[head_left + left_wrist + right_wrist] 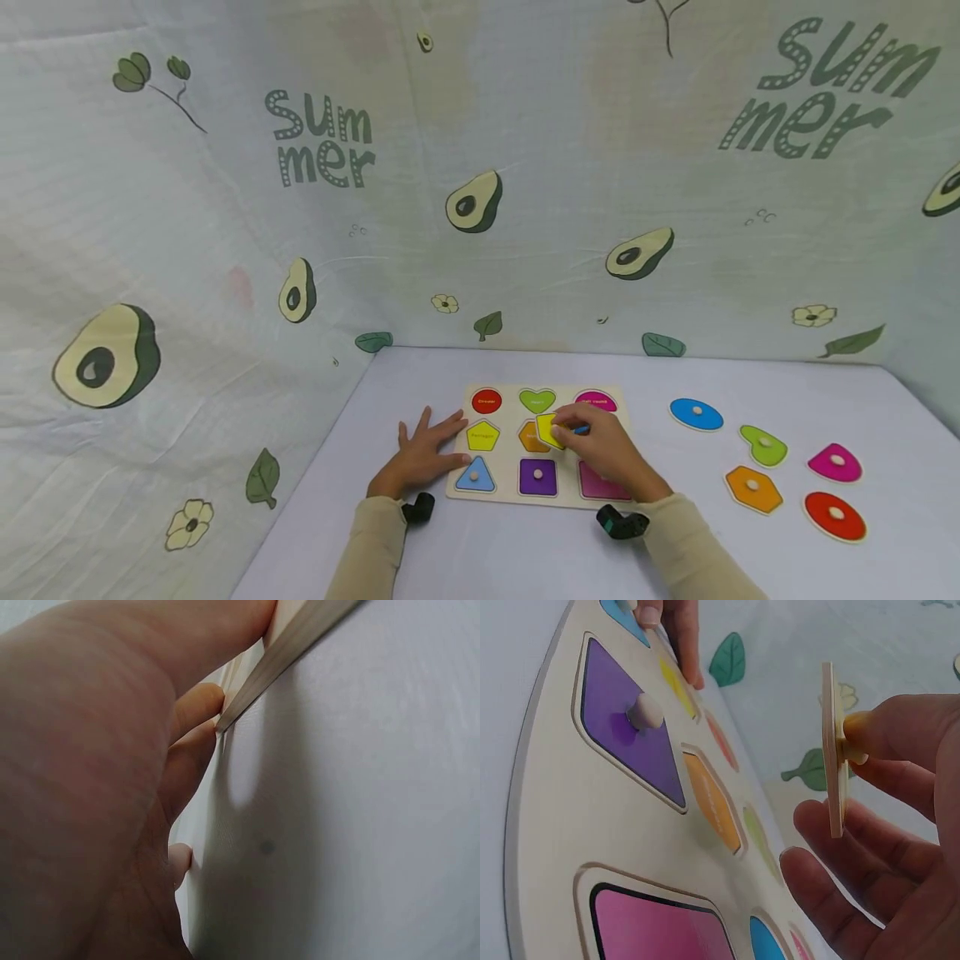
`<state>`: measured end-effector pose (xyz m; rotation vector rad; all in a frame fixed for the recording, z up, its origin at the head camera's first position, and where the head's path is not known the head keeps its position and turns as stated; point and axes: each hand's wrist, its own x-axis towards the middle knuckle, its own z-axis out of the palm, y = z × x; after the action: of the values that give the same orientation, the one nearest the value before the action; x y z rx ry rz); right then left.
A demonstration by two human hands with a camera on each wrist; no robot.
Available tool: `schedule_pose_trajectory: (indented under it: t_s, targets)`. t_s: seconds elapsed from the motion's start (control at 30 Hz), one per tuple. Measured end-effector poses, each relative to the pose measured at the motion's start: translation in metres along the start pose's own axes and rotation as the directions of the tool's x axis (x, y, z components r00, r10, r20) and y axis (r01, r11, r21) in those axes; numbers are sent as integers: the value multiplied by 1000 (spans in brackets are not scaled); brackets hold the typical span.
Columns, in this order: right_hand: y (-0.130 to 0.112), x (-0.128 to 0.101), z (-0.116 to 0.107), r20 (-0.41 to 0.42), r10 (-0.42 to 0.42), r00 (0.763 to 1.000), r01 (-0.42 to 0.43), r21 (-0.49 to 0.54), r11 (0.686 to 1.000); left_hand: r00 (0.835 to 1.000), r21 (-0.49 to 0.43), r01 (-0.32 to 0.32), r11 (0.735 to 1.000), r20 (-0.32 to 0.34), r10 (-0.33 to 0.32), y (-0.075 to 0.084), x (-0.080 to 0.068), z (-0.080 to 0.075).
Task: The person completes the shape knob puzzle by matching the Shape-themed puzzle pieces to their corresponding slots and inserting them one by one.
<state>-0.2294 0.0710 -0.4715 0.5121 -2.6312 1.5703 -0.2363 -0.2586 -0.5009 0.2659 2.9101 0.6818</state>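
A wooden shape puzzle board point(507, 493) lies on the white table. My left hand point(431, 442) rests flat beside the board's left side, its straight fingers touching the board's edge point(300, 637). Over the middle of the board, my right hand point(570, 427) pinches a yellow piece point(547, 429) by its knob. The right wrist view shows that piece point(832, 750) edge-on, lifted clear of the board. A purple square point(630, 727) and a blue triangle point(475, 475) sit in their slots with knobs up. The orange hexagon slot point(712, 799) and the magenta slot point(660, 930) show no knobs.
Loose pieces lie on the table right of the board: blue point(696, 414), green point(763, 445), magenta point(834, 462), orange point(753, 489) and red point(835, 516). An avocado-print cloth point(480, 208) walls in the back and both sides.
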Motion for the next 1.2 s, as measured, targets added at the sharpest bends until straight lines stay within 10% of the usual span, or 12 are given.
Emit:
schedule_pose_trajectory:
  t_s: [1.2]
  targets:
    - [-18, 28, 54, 32, 34, 999, -33, -29, 999, 1000, 11, 10, 1000, 18, -10, 1, 3, -1]
